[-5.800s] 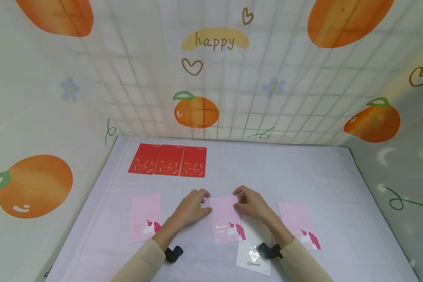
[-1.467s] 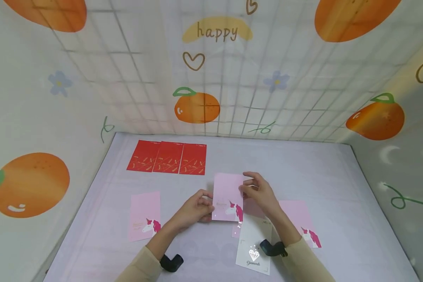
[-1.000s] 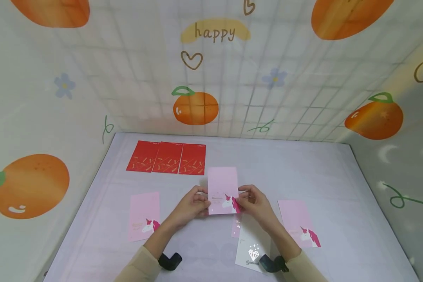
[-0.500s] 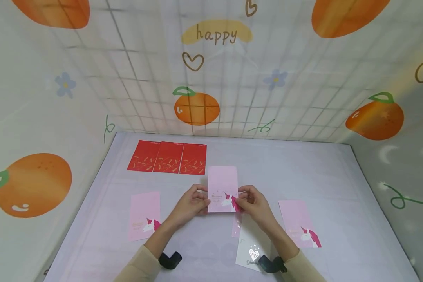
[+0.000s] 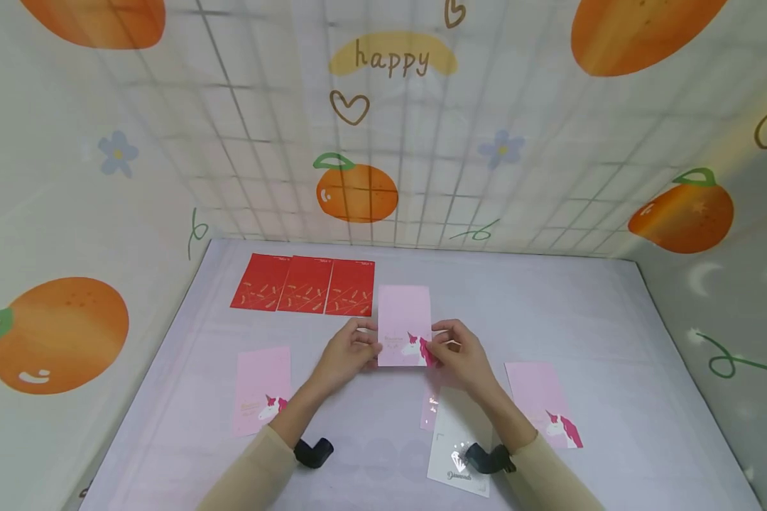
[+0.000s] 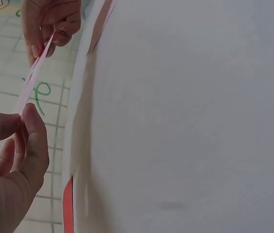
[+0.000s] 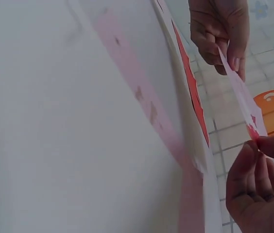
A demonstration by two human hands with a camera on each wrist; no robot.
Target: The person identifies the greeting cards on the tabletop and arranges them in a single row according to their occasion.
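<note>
A pink envelope (image 5: 404, 319) with a white unicorn printed low on its right is held up over the table in the head view. My left hand (image 5: 348, 351) pinches its left edge between thumb and fingers. On the opposite edge, by the unicorn's mane, my right hand (image 5: 461, 355) pinches it too. The left wrist view shows the envelope (image 6: 32, 80) nearly edge-on, stretched between both hands. Below my right hand lies a white envelope (image 5: 444, 440) marked Diamonds, partly covered by the wrist camera. A pink strip of another envelope (image 5: 429, 411) peeks out beside it.
Three red envelopes (image 5: 348, 287) lie side by side at the table's back left. One pink unicorn envelope (image 5: 263, 376) rests left, partly behind my left forearm; another pink one (image 5: 533, 390) lies right. A patterned curtain (image 5: 422, 142) borders the table (image 5: 550, 305).
Earlier, both hands were at a pink envelope low over the table. A pink envelope was then raised, the right hand's pinch shifted down its edge, and both hands have just moved it farther away.
</note>
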